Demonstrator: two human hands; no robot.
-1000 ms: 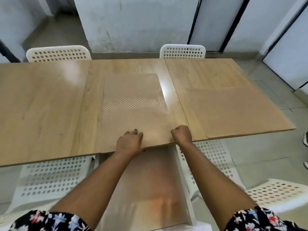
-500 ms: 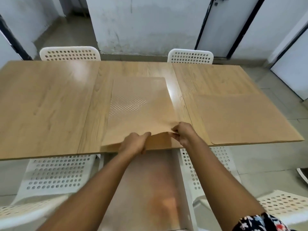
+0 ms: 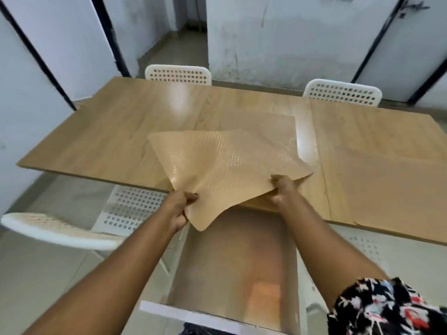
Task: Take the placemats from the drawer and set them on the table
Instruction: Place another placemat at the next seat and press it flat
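I hold a tan placemat (image 3: 225, 170) with a fine dotted texture, lifted and slanted over the near edge of the wooden table (image 3: 108, 141). My left hand (image 3: 180, 209) grips its near left edge and my right hand (image 3: 281, 189) pinches its right corner. A second placemat (image 3: 266, 124) lies flat on the table's middle, partly hidden under the lifted one. A third placemat (image 3: 391, 187) lies flat at the table's right end. Below the table edge the drawer (image 3: 229, 257) stands pulled out towards me, its bottom bare.
White perforated chairs stand at the far side, one left (image 3: 177, 74) and one right (image 3: 342, 91). Another white chair (image 3: 58, 228) sits at my near left and one seat (image 3: 130, 206) is tucked under the table. The drawer's white front (image 3: 169, 310) is close to my body.
Both hands have peeled the top placemat off the one beneath, raised it and swung it to the left. The view has turned left and tilted.
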